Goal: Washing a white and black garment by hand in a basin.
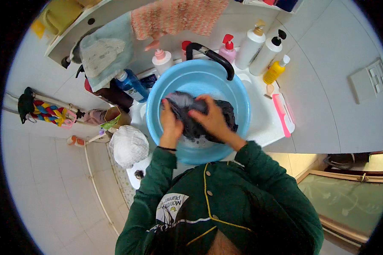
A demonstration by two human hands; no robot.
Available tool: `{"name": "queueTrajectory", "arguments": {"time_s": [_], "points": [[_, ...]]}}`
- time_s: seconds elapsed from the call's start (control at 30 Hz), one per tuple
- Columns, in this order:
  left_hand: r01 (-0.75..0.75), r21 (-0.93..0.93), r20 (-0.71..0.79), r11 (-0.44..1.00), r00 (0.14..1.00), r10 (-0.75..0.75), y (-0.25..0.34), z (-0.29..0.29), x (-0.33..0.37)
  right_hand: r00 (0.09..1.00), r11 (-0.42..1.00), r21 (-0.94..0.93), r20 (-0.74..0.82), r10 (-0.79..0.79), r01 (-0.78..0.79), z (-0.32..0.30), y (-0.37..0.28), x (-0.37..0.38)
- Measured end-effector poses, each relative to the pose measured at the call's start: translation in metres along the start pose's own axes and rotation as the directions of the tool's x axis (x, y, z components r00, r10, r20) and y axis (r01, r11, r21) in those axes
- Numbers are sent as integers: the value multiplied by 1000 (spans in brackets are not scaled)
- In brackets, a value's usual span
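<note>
Dark wet cloth (195, 127) bunched in a blue basin (242, 110), left hand (171, 122) gripping its nine o'clock edge, right hand (213, 122) closed on its middle, cloth between them and out toward three o'clock, black faucet (217, 57) over the one o'clock rim

It is a home bathroom: tiled walls (38, 174), towels (174, 19) hanging above a white washbasin (261, 117), pump bottles (250, 49) along its back edge, a pink comb (281, 115) at its right edge, and, in the warped margin, perhaps a glass door (353, 199).
</note>
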State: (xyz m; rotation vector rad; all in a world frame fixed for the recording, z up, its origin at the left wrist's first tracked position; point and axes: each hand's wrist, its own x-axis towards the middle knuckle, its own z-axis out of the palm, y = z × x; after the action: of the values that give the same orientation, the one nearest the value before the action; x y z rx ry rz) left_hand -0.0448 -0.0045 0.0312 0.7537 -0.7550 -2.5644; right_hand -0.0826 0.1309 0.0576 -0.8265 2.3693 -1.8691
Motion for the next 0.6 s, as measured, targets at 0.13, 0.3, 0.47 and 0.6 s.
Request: {"name": "queueTrajectory", "arguments": {"time_s": [0.13, 0.3, 0.47, 0.6], "points": [[-48, 599, -11, 799, 998, 68, -64, -16, 9, 996, 959, -279, 84, -24, 46, 12, 0, 21], [-66, 76, 492, 995, 871, 20, -29, -77, 37, 952, 954, -127, -109, -287, 273, 61, -35, -9], [22, 315, 290, 949, 950, -118, -4, 47, -56, 999, 920, -389, 12, 52, -43, -4, 17, 55], [-74, 577, 203, 814, 978, -55, 30, 4, -29, 829, 735, 395, 161, 535, -551, -16, 13, 55]]}}
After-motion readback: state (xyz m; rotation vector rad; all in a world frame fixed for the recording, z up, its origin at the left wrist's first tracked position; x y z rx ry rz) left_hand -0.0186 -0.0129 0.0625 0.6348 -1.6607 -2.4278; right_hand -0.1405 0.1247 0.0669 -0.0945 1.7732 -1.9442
